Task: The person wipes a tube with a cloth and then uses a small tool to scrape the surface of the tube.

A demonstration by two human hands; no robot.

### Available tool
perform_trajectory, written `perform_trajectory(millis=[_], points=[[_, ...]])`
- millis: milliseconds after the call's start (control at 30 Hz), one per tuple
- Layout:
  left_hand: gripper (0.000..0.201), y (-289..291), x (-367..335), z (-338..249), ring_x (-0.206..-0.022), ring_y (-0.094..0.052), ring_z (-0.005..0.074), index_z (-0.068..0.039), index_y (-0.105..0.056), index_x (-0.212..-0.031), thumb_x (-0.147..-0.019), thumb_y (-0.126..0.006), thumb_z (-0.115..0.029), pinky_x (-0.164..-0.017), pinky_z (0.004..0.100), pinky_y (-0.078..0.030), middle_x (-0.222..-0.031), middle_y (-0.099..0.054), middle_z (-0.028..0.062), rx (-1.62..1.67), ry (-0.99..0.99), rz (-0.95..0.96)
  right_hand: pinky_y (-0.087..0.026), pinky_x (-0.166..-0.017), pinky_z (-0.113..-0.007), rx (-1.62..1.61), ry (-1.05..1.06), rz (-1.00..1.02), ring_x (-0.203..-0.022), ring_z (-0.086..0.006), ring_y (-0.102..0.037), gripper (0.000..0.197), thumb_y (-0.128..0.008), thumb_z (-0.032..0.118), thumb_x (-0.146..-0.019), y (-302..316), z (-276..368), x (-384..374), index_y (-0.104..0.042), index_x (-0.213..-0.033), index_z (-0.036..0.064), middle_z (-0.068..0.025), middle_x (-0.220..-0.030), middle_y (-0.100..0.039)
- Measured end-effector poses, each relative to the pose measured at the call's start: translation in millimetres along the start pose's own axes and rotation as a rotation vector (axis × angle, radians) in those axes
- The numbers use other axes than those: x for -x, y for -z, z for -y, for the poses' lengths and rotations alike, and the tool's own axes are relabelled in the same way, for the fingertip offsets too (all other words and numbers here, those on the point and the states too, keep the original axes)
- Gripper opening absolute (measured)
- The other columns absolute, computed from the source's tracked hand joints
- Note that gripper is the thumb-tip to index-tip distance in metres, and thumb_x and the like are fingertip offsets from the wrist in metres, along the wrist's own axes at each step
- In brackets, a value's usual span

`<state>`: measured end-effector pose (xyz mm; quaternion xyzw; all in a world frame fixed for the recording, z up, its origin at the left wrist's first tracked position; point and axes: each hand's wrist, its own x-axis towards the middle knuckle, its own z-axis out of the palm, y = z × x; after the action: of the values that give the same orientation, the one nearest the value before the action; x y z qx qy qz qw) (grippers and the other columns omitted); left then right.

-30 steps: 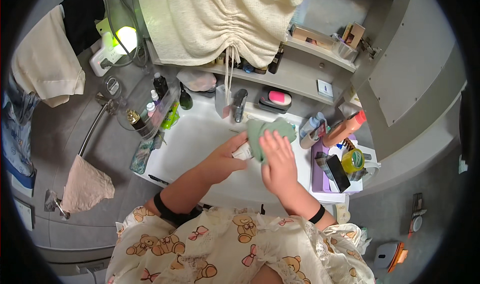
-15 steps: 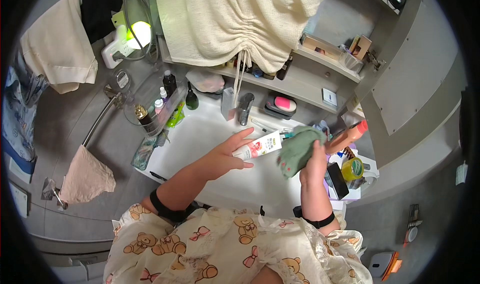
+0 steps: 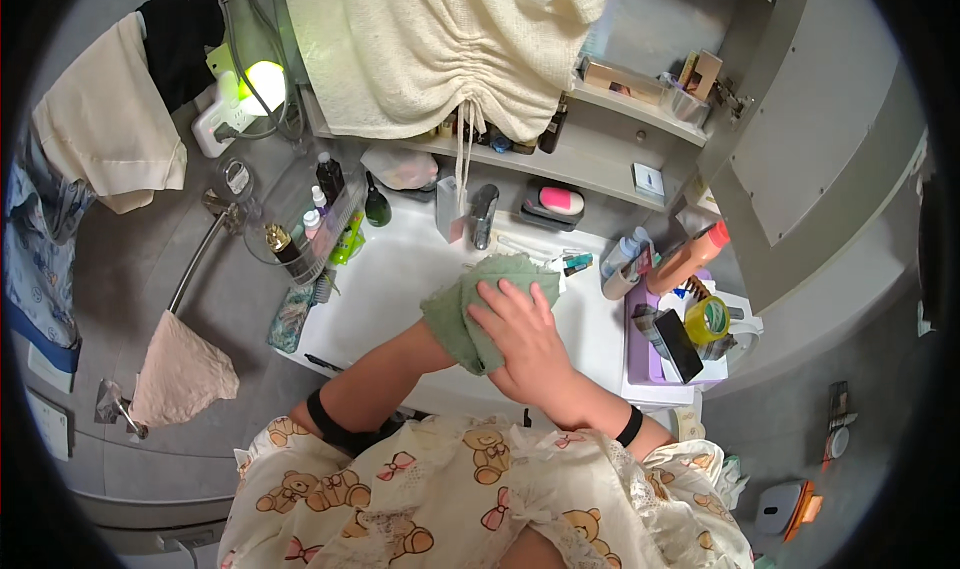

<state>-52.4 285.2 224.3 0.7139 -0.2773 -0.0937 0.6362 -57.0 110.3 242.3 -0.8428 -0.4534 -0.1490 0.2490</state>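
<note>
cloth [image 3: 462, 321] wants light, even pressure from my right hand [image 3: 522, 335], loosely spread flat on it; left hand hidden beneath, can't tell its grip.

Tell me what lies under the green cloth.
The left forearm runs up to the green cloth and disappears beneath it, while the right hand lies spread on top. The left hand, and anything it holds, is covered and cannot be made out.

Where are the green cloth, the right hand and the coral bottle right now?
Green cloth [image 3: 453, 319]: head view, on its bare left part, beside the fingers.
Right hand [image 3: 523, 337]: head view, on the back of the hand.
Coral bottle [image 3: 683, 262]: head view, on its body, below the red cap.
</note>
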Motion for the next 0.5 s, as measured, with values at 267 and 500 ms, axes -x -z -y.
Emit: perform_trajectory(millis=[267, 500], points=[[0.073, -9, 4, -10, -0.124, -0.035, 0.0171, -0.006, -0.027, -0.135, -0.067, -0.051, 0.005, -0.1, 0.0322, -0.029, -0.132, -0.039, 0.0069, 0.248, 0.014, -0.171, -0.018, -0.104, -0.05, 0.041, -0.117, -0.17, -0.121, -0.0325, -0.036, 0.057, -0.054, 0.014, -0.065, -7, -30, -1, -0.045, -0.122, 0.007, -0.0117, -0.125, -0.043], [0.08, -15, -3, -4, -0.124, -0.035, 0.0176, -0.003, -0.013, -0.138, -0.073, -0.06, -0.005, -0.105, 0.0342, -0.021, -0.13, -0.038, 0.0079, 0.307, -0.04, -0.223, -0.013, -0.103, -0.056, -0.101, -0.111, -0.227, -0.124, -0.0399, -0.028, 0.058, -0.05, 0.012, -0.068, -20, -3, -2, -0.041, -0.123, 0.0015, -0.0153, -0.127, -0.039]])
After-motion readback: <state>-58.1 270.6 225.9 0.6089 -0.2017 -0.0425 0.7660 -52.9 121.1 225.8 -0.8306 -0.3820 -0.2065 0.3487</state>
